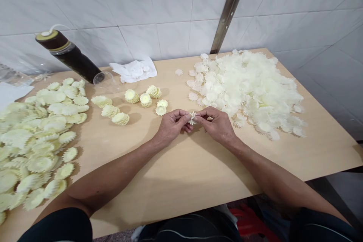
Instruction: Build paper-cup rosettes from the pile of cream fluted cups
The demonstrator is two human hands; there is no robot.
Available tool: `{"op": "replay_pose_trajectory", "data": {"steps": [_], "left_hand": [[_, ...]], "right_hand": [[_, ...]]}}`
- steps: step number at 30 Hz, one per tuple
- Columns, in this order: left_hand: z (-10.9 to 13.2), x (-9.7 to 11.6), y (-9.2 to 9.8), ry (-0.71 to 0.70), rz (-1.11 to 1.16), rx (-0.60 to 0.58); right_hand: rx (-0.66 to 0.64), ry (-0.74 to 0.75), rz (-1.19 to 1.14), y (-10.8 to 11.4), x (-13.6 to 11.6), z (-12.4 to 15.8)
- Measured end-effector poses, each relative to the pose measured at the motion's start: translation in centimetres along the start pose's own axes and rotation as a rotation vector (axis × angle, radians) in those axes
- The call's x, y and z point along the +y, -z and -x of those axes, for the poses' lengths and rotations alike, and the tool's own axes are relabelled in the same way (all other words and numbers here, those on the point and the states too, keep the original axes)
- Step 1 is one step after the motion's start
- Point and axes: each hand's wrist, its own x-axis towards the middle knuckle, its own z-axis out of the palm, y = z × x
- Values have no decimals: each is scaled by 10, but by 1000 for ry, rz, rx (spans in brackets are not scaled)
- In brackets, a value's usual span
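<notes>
Between my two hands, over the middle of the table, is a small cream petal piece (192, 118) with a toothed edge. My left hand (173, 124) pinches it from the left with thumb and forefinger. From the right, my right hand (214, 121) pinches the same piece, its fingers curled. Just beyond my left hand lies a short stack of petal discs (161, 107). Several other rolled stacks of yellowish discs (120, 118) lie farther left. A wide heap of thin, pale scalloped petals (249, 87) spreads out beyond my right hand.
A large heap of thicker yellowish petal discs (39, 140) covers the table's left side. Behind it a dark bottle (75, 58) stands near a clear plastic cup (105, 81) and a crumpled white tissue (134, 70). A metal upright (230, 11) runs up the tiled wall.
</notes>
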Motion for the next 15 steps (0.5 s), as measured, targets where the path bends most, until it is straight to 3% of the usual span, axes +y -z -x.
{"op": "replay_pose_trajectory", "data": {"steps": [6, 11, 15], "left_hand": [[-4, -4, 1, 17, 27, 25], [-5, -4, -2, 11, 100, 66], [-6, -2, 0, 2, 139, 97]], "right_hand": [[-4, -130, -144, 3, -8, 1], [71, -75, -289, 4, -9, 3], [206, -12, -438, 21, -10, -7]]}}
